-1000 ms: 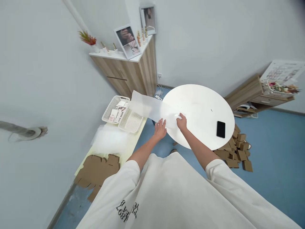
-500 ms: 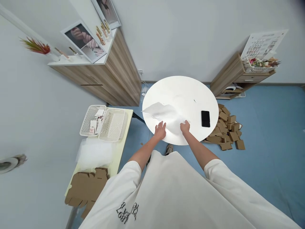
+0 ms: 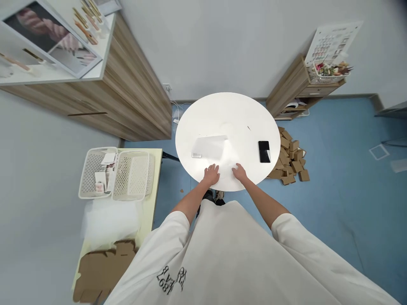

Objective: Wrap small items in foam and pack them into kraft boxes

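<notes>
A thin, translucent white sheet (image 3: 210,147) lies on the round white table (image 3: 229,103). At its left corner a small clear rectangular piece (image 3: 196,155) shows; I cannot tell whether it is inside or on top. My left hand (image 3: 211,174) rests flat near the sheet's front side, fingers spread. To the right, my right hand (image 3: 239,171) has its fingers curled together at what looks like the sheet's bright right part, where sheet and tabletop blend.
A black phone (image 3: 264,151) lies at the table's right. Brown cardboard boxes (image 3: 291,156) are heaped on the floor beyond. On the left side table (image 3: 155,169) are white baskets (image 3: 132,176), translucent sheets (image 3: 110,220) and flattened cardboard (image 3: 104,271). A wooden cabinet (image 3: 136,80) stands behind.
The raised, billowing sheet has come down flatter on the table, and its small clear piece shows more plainly. My right hand has shifted slightly left. The camera view has turned.
</notes>
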`<state>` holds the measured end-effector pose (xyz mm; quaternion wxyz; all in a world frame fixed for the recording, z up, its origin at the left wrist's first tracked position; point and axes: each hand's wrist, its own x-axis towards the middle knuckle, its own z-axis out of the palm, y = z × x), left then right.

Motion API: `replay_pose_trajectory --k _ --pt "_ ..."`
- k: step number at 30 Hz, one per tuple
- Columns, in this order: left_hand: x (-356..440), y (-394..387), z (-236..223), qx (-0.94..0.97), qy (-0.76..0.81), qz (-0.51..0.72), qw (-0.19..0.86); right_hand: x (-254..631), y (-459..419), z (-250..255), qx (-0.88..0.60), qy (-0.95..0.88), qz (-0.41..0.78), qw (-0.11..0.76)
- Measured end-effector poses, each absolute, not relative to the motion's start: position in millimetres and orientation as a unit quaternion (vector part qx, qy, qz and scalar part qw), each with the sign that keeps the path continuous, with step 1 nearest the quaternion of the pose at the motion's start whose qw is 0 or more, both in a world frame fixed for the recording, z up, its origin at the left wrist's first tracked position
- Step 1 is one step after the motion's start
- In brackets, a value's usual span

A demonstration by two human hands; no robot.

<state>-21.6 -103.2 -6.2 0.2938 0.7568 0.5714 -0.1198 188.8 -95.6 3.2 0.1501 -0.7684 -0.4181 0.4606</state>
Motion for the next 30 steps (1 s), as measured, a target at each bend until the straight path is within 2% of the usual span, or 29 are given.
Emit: replay_pose_trajectory --k 2,5,11,19,26,30 --pt "-20.3 -95.3 -12.1 0.765 0.562 -0.128 0.288 193.7 -95.2 7.5 -0.802 -0.464 0.367 0.078" --pt "-21.7 -82.7 -17.5 0.777 0.543 -0.147 0.282 196.7 -88.9 12.5 -0.796 -0.535 0.282 0.023" --pt "-37.5 -53.8 -16.1 0.806 0.512 -0.148 0.256 178.8 -66.7 9.9 -0.659 -0.666 0.345 -0.057" --pt "-52.6 -6.7 4.7 0.830 0.499 -0.092 0.231 153.9 -55.6 6.0 -0.621 -0.685 0.347 -0.159" --pt "-50.8 78.2 33.0 0.831 0.520 -0.045 0.195 148.7 -55.2 12.0 -0.624 -0.664 0.367 -0.187" --pt "-49.4 96.9 41.9 0.840 0.512 -0.029 0.179 142.6 -55.7 14.6 -0.636 -0.647 0.376 -0.190"
